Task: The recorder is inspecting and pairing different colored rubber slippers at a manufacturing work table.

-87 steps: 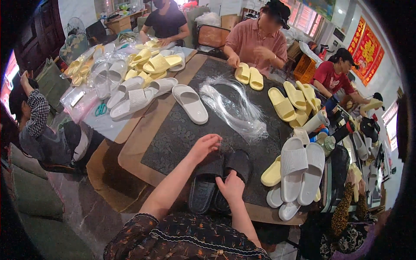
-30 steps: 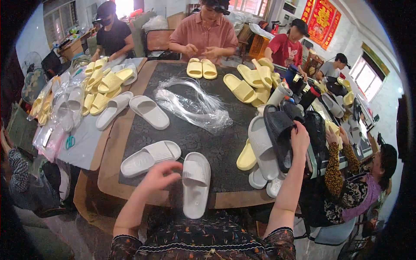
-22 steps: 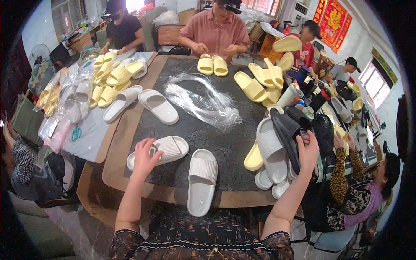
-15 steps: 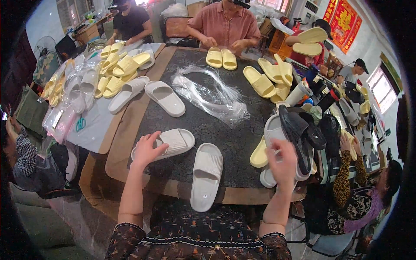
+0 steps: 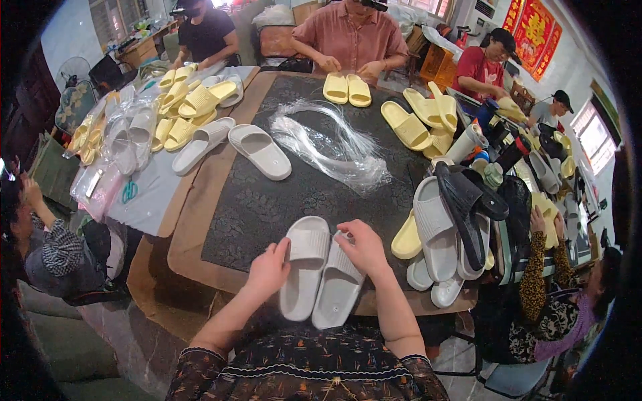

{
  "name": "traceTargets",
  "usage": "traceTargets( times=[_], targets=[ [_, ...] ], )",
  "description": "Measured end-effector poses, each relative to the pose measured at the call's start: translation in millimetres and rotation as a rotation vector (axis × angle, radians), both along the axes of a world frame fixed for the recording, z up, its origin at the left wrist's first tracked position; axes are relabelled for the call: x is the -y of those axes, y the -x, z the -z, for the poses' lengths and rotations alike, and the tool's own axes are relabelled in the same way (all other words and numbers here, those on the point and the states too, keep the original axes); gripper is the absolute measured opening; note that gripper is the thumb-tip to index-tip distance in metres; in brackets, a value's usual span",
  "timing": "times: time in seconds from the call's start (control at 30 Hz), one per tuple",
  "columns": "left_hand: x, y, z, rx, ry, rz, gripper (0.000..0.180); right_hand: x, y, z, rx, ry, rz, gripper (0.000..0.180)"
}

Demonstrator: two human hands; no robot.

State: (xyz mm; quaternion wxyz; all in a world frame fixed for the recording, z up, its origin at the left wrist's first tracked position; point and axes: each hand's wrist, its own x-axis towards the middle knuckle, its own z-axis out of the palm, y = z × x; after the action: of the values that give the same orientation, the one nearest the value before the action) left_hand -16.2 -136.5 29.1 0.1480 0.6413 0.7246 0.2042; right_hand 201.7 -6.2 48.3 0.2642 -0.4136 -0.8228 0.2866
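Note:
Two light grey slide sandals lie side by side at the near edge of the dark table (image 5: 267,207). My left hand (image 5: 269,267) grips the outer edge of the left sandal (image 5: 304,267). My right hand (image 5: 364,246) rests on the strap of the right sandal (image 5: 338,291), fingers curled over it. Both sandals point away from me and touch each other along their length.
A stack of grey, black and yellow sandals (image 5: 448,220) sits to the right. Clear plastic bags (image 5: 334,144) lie mid-table, two more grey sandals (image 5: 261,150) at the far left. A side table (image 5: 144,190) holds bagged sandals. Several people sit around; one opposite handles a yellow pair (image 5: 346,88).
The black pair was set on the right-hand stack. My left hand pulled one grey sandal beside the other, and my right hand came back from the stack onto the right sandal.

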Motion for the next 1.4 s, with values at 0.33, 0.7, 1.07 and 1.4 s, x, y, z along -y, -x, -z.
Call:
traceTargets(
  times=[0.33,0.7,1.07,1.4],
  targets=[
    [15.4,-0.3,-20.8,0.049,0.134,0.08,0.062,-12.4,23.7,22.8,0.247,0.021,0.093,0.015],
    [-92.1,5.3,-27.6,0.303,-0.159,0.074,0.046,-11.6,44.4,21.0,-0.302,-0.063,0.137,0.012],
    [-129.4,-30.8,39.9,0.862,-0.099,0.069,0.016,-27.2,26.8,46.7,-0.53,0.262,0.27,0.016],
    [-126.6,-30.6,36.2,1.011,-0.168,0.104,0.011,-28.0,24.8,47.6,-0.417,0.271,0.191,0.013]
  ],
)
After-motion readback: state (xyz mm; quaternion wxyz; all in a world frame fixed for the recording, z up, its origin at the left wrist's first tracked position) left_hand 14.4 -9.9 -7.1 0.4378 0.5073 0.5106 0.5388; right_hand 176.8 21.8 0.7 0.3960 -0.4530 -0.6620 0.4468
